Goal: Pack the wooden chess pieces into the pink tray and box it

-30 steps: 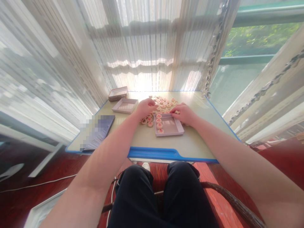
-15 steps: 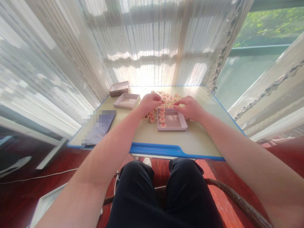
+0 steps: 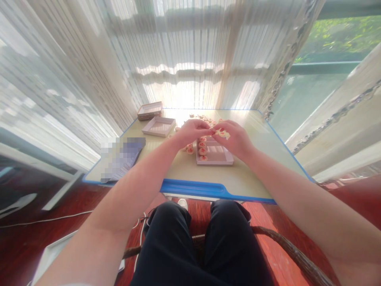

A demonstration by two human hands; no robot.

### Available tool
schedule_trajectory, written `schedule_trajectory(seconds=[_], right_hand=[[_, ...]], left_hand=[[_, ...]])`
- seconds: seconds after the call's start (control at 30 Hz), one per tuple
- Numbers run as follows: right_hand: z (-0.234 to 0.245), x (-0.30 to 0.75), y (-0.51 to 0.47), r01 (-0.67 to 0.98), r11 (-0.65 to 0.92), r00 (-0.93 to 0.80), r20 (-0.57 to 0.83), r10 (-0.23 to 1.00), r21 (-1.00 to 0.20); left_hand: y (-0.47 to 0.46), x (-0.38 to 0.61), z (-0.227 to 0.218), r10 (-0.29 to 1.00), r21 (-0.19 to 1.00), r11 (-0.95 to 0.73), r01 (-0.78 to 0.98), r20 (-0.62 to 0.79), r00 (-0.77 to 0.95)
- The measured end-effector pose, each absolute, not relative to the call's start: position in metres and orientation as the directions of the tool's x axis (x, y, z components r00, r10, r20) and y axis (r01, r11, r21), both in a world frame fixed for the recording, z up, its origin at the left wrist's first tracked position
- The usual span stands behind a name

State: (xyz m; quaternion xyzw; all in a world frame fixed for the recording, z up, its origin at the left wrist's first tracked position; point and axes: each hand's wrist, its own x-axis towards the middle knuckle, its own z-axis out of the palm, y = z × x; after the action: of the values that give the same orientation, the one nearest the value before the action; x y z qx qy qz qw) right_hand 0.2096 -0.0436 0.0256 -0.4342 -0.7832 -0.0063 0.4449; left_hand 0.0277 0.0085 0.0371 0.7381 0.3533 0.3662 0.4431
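Note:
My left hand (image 3: pixel 190 132) and my right hand (image 3: pixel 233 138) are raised together above a shallow grey tray (image 3: pixel 218 158) on the table (image 3: pixel 238 178). The right hand's fingers are curled round round wooden chess pieces (image 3: pixel 222 133) with red marks. The left hand's fingertips are pinched against those pieces, touching the right hand. Inside the tray, along its left side, lies a column of three pieces (image 3: pixel 203 151). More loose pieces (image 3: pixel 205 118) lie on the table behind the hands, and a few sit left of the tray (image 3: pixel 189 150).
A second empty tray (image 3: pixel 159 126) and a stack of trays (image 3: pixel 149 110) sit at the table's far left. A dark flat board (image 3: pixel 125 157) lies near the left edge. Sheer curtains surround the table. My legs and a chair arm (image 3: pixel 291 254) are below.
Both hands have lifted off the pile of pieces and come together above the tray, the right one carrying pieces up with it. The view has shifted slightly.

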Motion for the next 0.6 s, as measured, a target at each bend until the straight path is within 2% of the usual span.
schedule_trajectory(seconds=[0.2,0.47,0.6], right_hand=[[0.029,0.212,-0.044,0.750,0.583,-0.221,0.712,0.667,-0.313],[0.033,0.218,-0.042,0.806,0.565,-0.298,0.702,0.647,-0.178],[0.032,0.218,-0.042,0.791,0.591,-0.315,0.722,0.616,-0.159]], left_hand=[[0.002,0.034,0.039,0.860,0.922,-0.359,0.148,0.265,0.437],[-0.001,0.034,0.043,0.851,0.934,-0.330,0.138,0.231,0.472],[-0.003,0.034,0.043,0.849,0.934,-0.325,0.152,0.217,0.482]])
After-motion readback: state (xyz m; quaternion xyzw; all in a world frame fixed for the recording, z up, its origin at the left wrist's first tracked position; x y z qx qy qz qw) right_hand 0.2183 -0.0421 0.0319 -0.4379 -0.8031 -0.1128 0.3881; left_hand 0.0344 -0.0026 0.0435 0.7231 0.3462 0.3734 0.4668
